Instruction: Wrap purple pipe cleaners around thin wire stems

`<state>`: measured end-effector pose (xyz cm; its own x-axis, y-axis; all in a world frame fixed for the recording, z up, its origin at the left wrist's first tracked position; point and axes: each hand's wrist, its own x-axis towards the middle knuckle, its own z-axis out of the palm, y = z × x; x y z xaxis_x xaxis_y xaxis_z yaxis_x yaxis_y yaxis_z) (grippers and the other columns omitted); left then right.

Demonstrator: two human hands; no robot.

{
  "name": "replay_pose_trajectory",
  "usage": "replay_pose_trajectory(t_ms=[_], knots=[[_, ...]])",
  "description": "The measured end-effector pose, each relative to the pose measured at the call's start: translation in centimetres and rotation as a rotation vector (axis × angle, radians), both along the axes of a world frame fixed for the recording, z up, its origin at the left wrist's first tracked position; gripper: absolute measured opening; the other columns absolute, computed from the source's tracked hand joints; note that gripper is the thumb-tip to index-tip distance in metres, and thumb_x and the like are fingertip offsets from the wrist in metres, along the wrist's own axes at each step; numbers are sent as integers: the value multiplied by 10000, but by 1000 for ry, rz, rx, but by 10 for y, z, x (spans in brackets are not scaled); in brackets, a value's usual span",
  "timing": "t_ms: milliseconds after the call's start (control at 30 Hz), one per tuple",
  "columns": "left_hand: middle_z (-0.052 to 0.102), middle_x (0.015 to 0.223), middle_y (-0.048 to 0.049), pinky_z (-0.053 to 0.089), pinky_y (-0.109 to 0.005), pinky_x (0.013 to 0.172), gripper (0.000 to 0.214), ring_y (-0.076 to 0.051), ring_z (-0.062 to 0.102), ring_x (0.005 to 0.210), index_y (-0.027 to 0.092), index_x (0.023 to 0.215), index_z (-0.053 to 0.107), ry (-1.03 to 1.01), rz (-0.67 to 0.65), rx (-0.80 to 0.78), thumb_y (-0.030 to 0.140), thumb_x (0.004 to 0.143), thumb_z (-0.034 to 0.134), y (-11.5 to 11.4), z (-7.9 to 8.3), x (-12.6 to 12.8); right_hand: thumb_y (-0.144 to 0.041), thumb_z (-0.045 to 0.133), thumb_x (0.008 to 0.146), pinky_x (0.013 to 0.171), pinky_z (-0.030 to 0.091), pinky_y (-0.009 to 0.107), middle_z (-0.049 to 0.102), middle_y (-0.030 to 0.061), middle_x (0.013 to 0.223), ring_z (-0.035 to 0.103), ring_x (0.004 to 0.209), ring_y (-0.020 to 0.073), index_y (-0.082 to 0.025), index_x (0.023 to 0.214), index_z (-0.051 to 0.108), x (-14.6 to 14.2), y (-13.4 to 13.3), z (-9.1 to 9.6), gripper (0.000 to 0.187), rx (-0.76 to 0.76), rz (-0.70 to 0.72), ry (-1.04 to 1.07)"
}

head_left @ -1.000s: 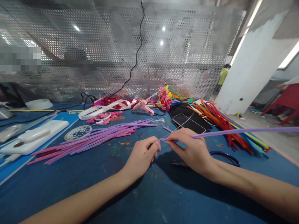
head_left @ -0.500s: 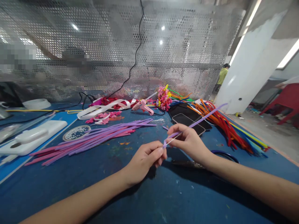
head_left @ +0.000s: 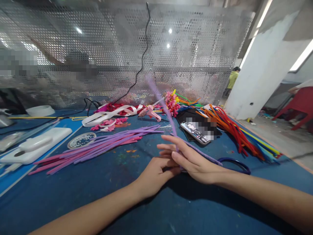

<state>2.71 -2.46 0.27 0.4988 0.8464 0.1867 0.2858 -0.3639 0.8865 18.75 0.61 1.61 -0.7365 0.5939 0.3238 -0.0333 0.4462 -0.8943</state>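
My left hand (head_left: 156, 174) is closed in a pinch, its fingertips hidden behind my right hand. A purple pipe cleaner (head_left: 166, 112), blurred by motion, rises from between the hands and leans to the left; its lower end is covered. My right hand (head_left: 190, 161) crosses over the left fingertips with its fingers stretched out. Behind the right hand a second purple pipe cleaner (head_left: 204, 155) slants down toward the blue handle of scissors (head_left: 236, 164), whose blades are hidden. To the left lies a bundle of purple and pink pipe cleaners (head_left: 105, 145).
A pink glue gun (head_left: 150, 112), white ribbon (head_left: 110, 116) and pink flower pieces (head_left: 112, 124) lie farther back. A lit phone (head_left: 197, 132) rests near red and orange pipe cleaners (head_left: 234, 130). On the left are a round dish of beads (head_left: 81, 140) and a white device (head_left: 36, 145).
The purple pipe cleaner has swung from pointing right to pointing up and left. My right hand has opened from its pinch and moved over the left. The phone screen now shows a picture.
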Motion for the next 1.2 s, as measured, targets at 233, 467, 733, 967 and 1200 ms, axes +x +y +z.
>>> replay_pose_trajectory(t_ms=[233, 467, 733, 967, 1200], knots=[[626, 626, 2, 436, -237, 643, 224, -127, 538, 616, 157, 634, 666, -241, 282, -54, 273, 798, 568, 4, 2, -2, -305, 362, 934, 741, 502, 270, 480, 77, 1253, 586, 888, 115, -281, 1310, 317, -6, 5, -13, 379, -16, -198, 113], [684, 751, -36, 447, -249, 652, 147, -165, 587, 699, 150, 723, 708, -243, 405, -4, 283, 725, 647, 5, -3, -5, -260, 604, 804, 828, 448, 295, 602, 53, 974, 558, 929, 156, -199, 936, 665, -6, 8, -17, 158, 156, -260, 129], [625, 776, 1, 432, -235, 623, 148, -135, 553, 670, 198, 833, 649, 87, 450, 208, 323, 763, 607, 14, -1, -14, -306, 568, 823, 580, 400, 223, 562, -8, 677, 510, 601, 87, -163, 793, 638, -6, 18, -18, 162, -254, -354, 276], [596, 901, -25, 458, -246, 687, 300, -155, 573, 811, 188, 967, 543, -135, 276, -38, 294, 715, 667, 26, -3, -19, -270, 643, 766, 416, 163, 163, 398, -70, 528, 230, 406, 6, -116, 700, 534, -7, 22, -22, 199, -1011, 45, 262], [606, 911, -34, 468, -242, 663, 219, -132, 571, 764, 195, 900, 591, -260, 60, -74, 224, 706, 688, 30, -4, -23, -182, 614, 788, 424, 158, 142, 352, -82, 513, 183, 415, -1, -95, 727, 535, 1, 29, -24, 132, -1191, 274, 197]])
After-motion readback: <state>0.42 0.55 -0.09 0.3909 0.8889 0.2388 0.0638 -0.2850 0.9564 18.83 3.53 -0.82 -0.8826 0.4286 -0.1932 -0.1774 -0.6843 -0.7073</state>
